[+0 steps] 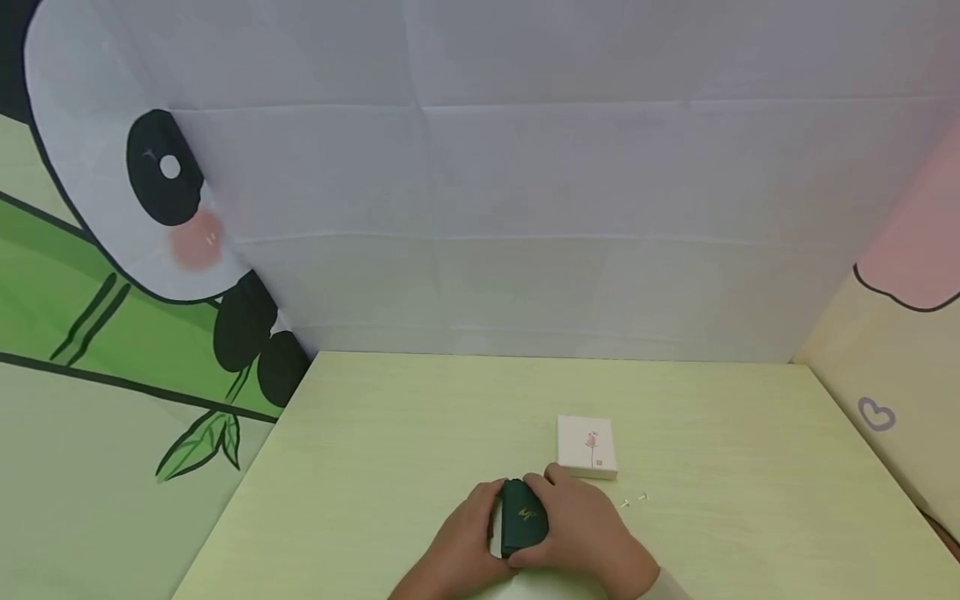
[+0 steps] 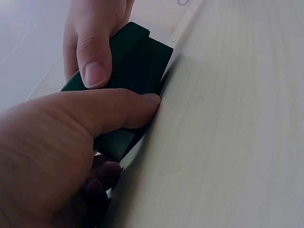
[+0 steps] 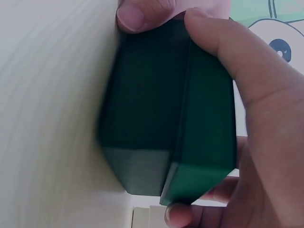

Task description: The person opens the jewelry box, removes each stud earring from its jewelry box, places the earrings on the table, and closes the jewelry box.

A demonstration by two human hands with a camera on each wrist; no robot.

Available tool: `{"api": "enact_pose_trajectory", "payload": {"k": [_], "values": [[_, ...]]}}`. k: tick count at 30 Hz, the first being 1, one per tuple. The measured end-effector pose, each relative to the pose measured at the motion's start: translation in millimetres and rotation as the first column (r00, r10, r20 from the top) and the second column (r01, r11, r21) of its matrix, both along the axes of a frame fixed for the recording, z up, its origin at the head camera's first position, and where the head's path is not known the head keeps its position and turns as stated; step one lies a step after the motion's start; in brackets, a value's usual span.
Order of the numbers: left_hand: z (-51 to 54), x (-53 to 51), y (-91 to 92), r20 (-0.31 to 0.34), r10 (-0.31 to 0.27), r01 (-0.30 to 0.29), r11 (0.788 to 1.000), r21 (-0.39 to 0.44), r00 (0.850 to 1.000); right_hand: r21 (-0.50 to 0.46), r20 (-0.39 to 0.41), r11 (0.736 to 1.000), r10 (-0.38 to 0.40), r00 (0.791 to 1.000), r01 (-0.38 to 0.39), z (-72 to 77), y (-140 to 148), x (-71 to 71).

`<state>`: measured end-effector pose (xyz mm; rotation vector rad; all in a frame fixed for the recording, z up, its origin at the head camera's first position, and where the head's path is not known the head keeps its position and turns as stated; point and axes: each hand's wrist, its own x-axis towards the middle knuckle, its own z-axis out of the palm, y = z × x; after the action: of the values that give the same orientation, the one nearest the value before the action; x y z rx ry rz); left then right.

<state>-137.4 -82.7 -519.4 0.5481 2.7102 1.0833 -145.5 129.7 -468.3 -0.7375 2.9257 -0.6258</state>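
Observation:
A small dark green box (image 1: 525, 518) with gold lettering on its lid is held between both hands low on the table. My left hand (image 1: 467, 537) grips its left side, and in the left wrist view the thumb lies along the lower part of the box (image 2: 137, 71). From the right, my right hand (image 1: 588, 527) holds the lid by opposite edges. In the right wrist view the lid (image 3: 206, 123) sits over a darker base (image 3: 142, 95), with a seam between them. A white strip shows at the box's left side. Its inside is hidden.
A white square box (image 1: 587, 447) with a pink flower print lies just beyond my right hand. Two tiny metallic pieces (image 1: 643, 497), too small to make out, lie right of that hand. A pale wall cloth (image 1: 525, 292) rises behind the light table (image 1: 360, 467).

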Motion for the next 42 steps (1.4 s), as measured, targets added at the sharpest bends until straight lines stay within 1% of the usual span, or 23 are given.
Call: {"api": "enact_pose_trajectory", "payload": {"k": [8,12,23,29,35,42], "values": [[2.1,-0.6,1.4,0.002,0.0,0.0,1.0,-0.025,1.0,0.034,-0.019,0.999,0.005,1.0,-0.004,-0.5,-3.5,-0.9],[1.6,-0.8,1.6,0.006,-0.001,0.001,0.999,-0.033,1.0,0.034,-0.012,0.999,0.005,1.0,-0.004,-0.3,-3.5,-0.1],[-0.2,-3.5,4.5,-0.002,0.006,-0.006,0.999,-0.038,1.0,0.037,-0.021,0.999,0.025,0.999,-0.024,-7.6,-1.1,-6.3],[-0.7,-5.3,5.1,-0.015,0.006,-0.006,0.999,-0.04,1.0,0.034,-0.034,0.998,0.055,0.998,-0.054,-9.7,1.7,-9.6],[0.2,-5.9,5.4,-0.015,0.005,-0.006,0.999,-0.033,1.0,0.034,-0.003,0.998,0.062,0.998,-0.061,-6.9,2.0,-9.8],[1.6,-4.9,5.6,-0.002,0.009,-0.009,0.999,-0.037,1.0,0.038,0.022,0.997,0.059,0.998,-0.06,-7.7,1.1,-9.8]]}}
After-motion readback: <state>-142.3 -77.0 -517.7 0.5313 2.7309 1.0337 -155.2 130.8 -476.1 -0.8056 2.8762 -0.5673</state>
